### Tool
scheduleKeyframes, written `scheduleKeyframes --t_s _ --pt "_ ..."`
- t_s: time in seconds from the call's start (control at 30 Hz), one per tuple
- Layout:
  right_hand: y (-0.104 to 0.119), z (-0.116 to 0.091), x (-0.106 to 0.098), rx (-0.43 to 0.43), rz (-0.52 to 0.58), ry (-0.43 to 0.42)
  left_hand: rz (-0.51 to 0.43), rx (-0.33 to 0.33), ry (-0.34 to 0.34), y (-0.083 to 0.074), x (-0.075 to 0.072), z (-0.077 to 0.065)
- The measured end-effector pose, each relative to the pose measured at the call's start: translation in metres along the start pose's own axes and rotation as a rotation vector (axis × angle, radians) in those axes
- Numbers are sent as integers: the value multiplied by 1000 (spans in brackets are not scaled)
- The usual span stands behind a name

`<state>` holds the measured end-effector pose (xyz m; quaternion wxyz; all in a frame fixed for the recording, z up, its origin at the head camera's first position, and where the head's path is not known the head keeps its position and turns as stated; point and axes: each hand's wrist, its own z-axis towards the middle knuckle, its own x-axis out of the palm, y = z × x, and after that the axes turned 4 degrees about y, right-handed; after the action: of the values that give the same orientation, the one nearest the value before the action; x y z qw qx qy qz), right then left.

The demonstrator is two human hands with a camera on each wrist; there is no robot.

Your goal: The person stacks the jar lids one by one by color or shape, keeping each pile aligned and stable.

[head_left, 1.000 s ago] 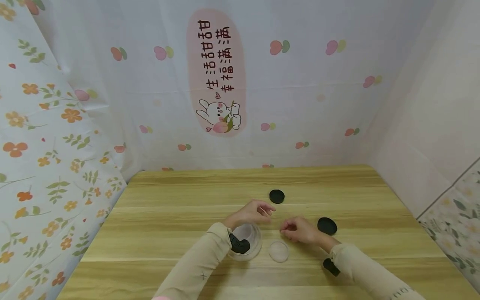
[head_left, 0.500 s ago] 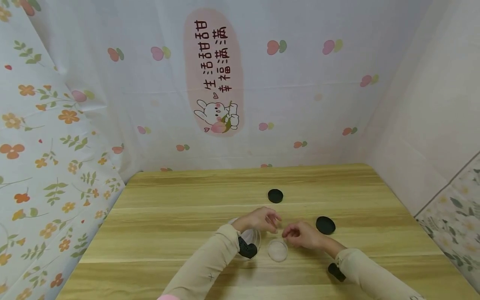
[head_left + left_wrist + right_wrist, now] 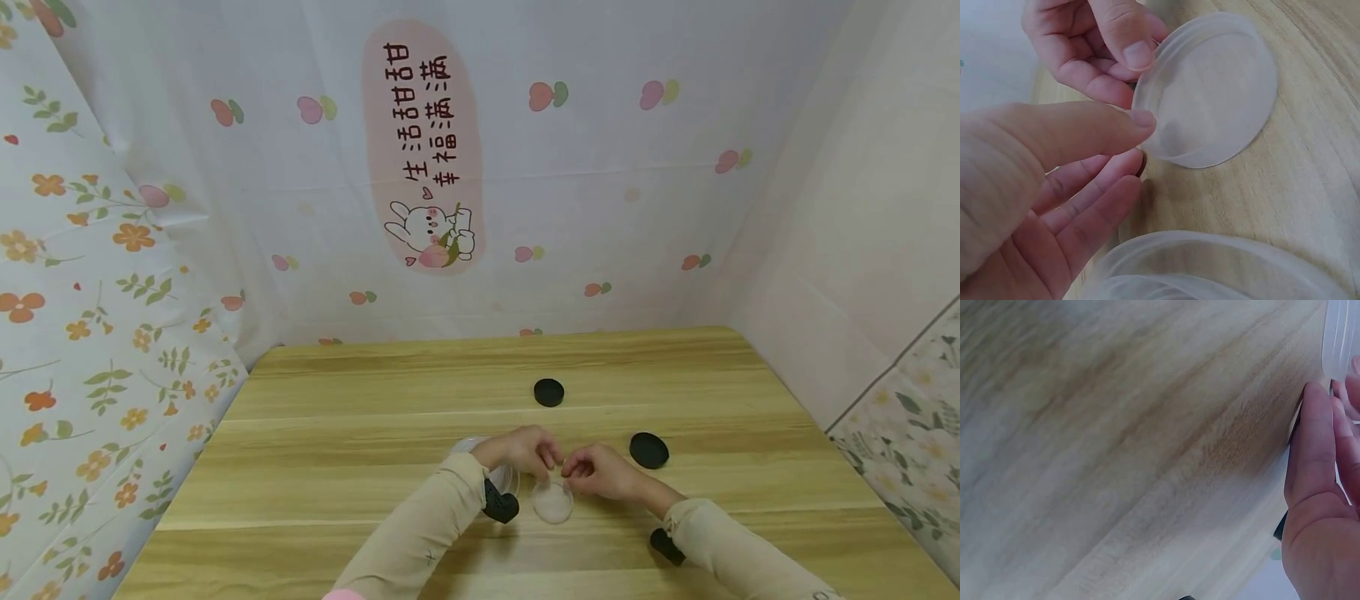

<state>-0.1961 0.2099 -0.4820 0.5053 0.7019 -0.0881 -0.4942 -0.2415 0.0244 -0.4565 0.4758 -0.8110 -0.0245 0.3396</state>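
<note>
A clear round plastic lid (image 3: 552, 504) lies between both hands near the middle of the table. My left hand (image 3: 528, 450) has its thumb on the near rim of the lid (image 3: 1216, 90) in the left wrist view, with fingers below the edge. Opposite it, my right hand (image 3: 606, 472) pinches the same rim between thumb and fingers. In the right wrist view only the edge of the lid (image 3: 1338, 340) shows, beside the right hand (image 3: 1319, 487). Under the left forearm stands a clear round container (image 3: 1210, 250), partly hidden.
Two black round discs lie on the wooden table (image 3: 360, 433): one black disc (image 3: 549, 392) toward the back, another black disc (image 3: 649, 451) right of the right hand. Black wrist pieces show at the left wrist (image 3: 500, 504) and the right wrist (image 3: 666, 546). Patterned cloth hangs behind.
My left hand has come right and down from above the container to the lid. The right hand has closed in on the lid's rim. The head view has shifted slightly.
</note>
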Motion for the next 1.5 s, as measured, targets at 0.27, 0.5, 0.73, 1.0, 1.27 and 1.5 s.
scheduleKeyframes --t_s 0.27,0.5,0.73,1.0,1.27,1.5 --pt "3 1 1 38 3 -26 40 -9 -2 -1 1 -2" --pt "-2 4 2 72 25 -36 81 3 -4 0 -1 -3" --pt "-3 8 1 92 42 -62 153 -3 -24 1 -3 -3" --pt "-3 15 0 125 9 -100 116 -7 -79 6 -3 1" --pt "-3 25 -4 142 1 -131 42 -63 -138 8 -5 1" --pt "-2 36 -7 168 -7 -155 77 -66 -206 9 -10 0"
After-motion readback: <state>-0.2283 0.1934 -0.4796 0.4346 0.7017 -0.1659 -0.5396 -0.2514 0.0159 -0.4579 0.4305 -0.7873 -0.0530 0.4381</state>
